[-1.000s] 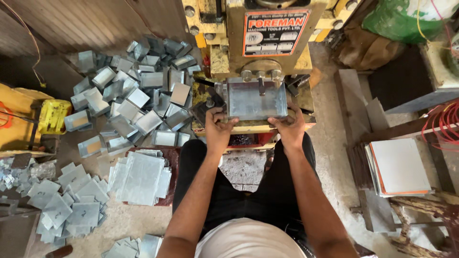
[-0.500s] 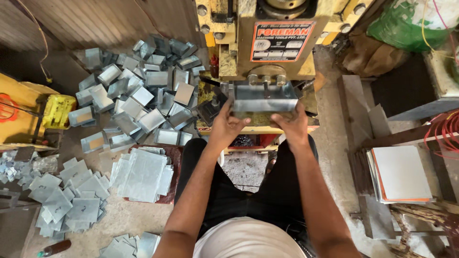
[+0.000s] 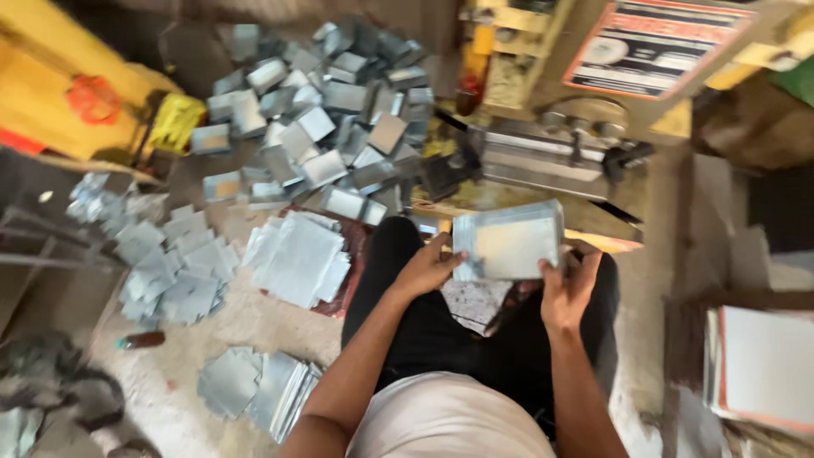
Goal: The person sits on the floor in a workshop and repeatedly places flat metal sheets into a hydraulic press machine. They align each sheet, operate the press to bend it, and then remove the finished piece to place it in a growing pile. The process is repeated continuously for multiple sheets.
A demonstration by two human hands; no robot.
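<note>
Left hand fingers curled, pinching left edge of metal sheet. Right hand fingers clamped on sheet's right near corner, thumb on top. Sheet held flat above lap, just near of press machine. Both forearms angled inward, elbows bent. Formed metal boxes heaped far left; flat blanks stacked on floor left.

Small metalworking shop. Yellow press machine stands over a dusty concrete floor; heap of formed sheet-metal boxes beside it, flat cut blanks stacked loose (more scattered left). Grimy, cluttered, industrial.
</note>
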